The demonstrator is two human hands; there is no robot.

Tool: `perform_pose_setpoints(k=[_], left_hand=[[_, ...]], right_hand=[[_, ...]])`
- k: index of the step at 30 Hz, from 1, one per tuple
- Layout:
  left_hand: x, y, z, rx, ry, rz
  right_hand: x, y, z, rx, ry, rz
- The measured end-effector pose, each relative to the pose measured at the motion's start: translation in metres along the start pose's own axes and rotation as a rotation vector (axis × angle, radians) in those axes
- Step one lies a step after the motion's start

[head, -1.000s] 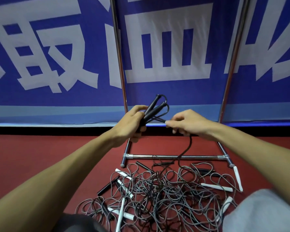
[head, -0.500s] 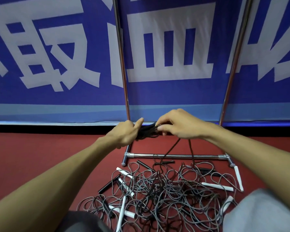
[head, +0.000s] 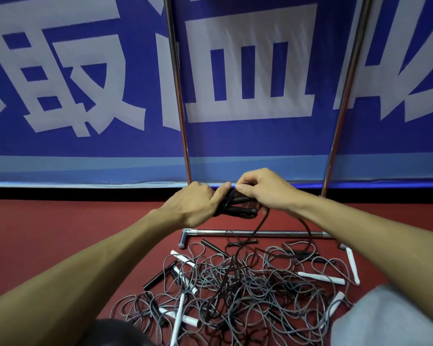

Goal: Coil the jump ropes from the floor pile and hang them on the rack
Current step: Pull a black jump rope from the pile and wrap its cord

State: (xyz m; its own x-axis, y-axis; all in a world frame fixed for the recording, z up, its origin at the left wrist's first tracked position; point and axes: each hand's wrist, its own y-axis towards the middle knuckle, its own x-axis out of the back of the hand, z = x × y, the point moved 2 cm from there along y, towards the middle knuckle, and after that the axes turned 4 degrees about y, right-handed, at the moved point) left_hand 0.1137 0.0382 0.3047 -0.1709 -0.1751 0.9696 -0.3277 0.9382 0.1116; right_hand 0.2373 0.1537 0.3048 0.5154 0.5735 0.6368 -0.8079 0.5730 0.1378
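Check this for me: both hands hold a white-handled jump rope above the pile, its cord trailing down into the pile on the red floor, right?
Not quite: in the head view the jump rope held by the left hand and right hand has black handles, not white. It does trail down into the pile on the red floor.

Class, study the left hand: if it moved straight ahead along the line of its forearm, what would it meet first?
Most likely the right hand, close beside it: the left hand grips the same black jump rope that the right hand pinches. Depth is unclear, so it might pass just below.
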Motion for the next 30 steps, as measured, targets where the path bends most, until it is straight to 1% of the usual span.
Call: perform_pose_setpoints(k=[2,5,7,9,12,14,15,17,20,21,22,24,26,28,30], left_hand=[[0.0,0.0,0.0,0.01,-0.02,-0.014],[0.001,0.0,-0.005,-0.002,-0.012,-0.068],[0.003,-0.001,-0.013,-0.029,0.03,-0.108],[0.004,-0.001,-0.022,-0.038,0.089,-0.092],[0.001,0.0,-0.024,-0.06,0.158,-0.064],[0.002,-0.002,-0.024,-0.079,0.133,-0.077],[0.002,-0.002,-0.022,-0.101,0.073,-0.059],[0.004,-0.002,-0.017,-0.138,-0.125,0.003],[0.009,0.0,-0.01,-0.118,-0.571,0.079],[0.011,0.001,-0.009,-0.102,-0.723,0.099],[0.012,0.002,-0.011,-0.088,-0.841,0.108],[0.014,0.004,-0.014,-0.062,-0.979,0.072],[0.016,0.008,-0.011,-0.015,-1.069,0.005],[0.015,0.012,-0.005,0.034,-1.087,-0.057],[0.013,0.014,0.002,0.089,-1.039,-0.083]], right_hand=[[0.002,0.002,0.002,0.002,-0.069,-0.046],[0.009,0.004,0.001,-0.051,-0.137,-0.112],[0.014,0.004,-0.001,-0.076,-0.129,-0.145],[0.019,0.003,-0.002,-0.081,-0.116,-0.168],[0.024,0.002,-0.003,-0.084,-0.143,-0.136],[0.025,0.002,-0.006,-0.118,-0.112,-0.066],[0.026,0.001,-0.008,-0.145,-0.038,-0.025],[0.029,0.0,-0.012,-0.182,0.218,0.013],[0.035,0.003,-0.017,-0.235,0.67,0.0],[0.036,0.004,-0.018,-0.256,0.795,-0.008],[0.035,0.005,-0.018,-0.272,0.866,-0.008],[0.03,0.005,-0.019,-0.291,0.879,0.046],[0.022,0.002,-0.016,-0.29,0.834,0.158],[0.015,0.0,-0.012,-0.257,0.696,0.255],[0.008,-0.002,-0.011,-0.213,0.483,0.349]])
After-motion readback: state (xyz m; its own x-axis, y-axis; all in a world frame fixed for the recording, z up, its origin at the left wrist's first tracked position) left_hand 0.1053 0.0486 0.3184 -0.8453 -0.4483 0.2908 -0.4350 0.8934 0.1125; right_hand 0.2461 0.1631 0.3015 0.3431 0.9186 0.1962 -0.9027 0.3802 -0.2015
